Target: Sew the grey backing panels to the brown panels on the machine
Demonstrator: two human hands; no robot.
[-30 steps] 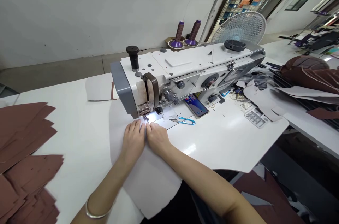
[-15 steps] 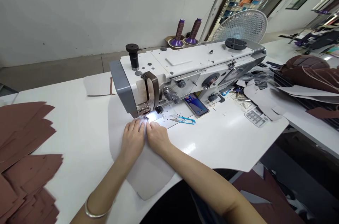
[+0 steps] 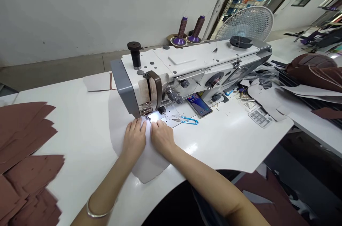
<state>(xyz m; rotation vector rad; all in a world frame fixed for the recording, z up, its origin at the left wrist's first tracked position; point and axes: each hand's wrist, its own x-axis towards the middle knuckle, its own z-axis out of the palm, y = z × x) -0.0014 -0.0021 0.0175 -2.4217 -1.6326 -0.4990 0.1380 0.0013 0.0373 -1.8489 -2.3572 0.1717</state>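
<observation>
- Pale panel [image 3: 148, 166] is lying under the left hand [image 3: 135, 136] and right hand [image 3: 162, 136], spreading leftward and between the forearms.
- The left is resting flattened on it; the right is curling, its grasp impossible to tell.
- Sewing machine [image 3: 187, 66] is standing just beyond both.
- Blue-handled snips [image 3: 188, 120] are lying rightward on the tabletop [image 3: 213, 147].
</observation>
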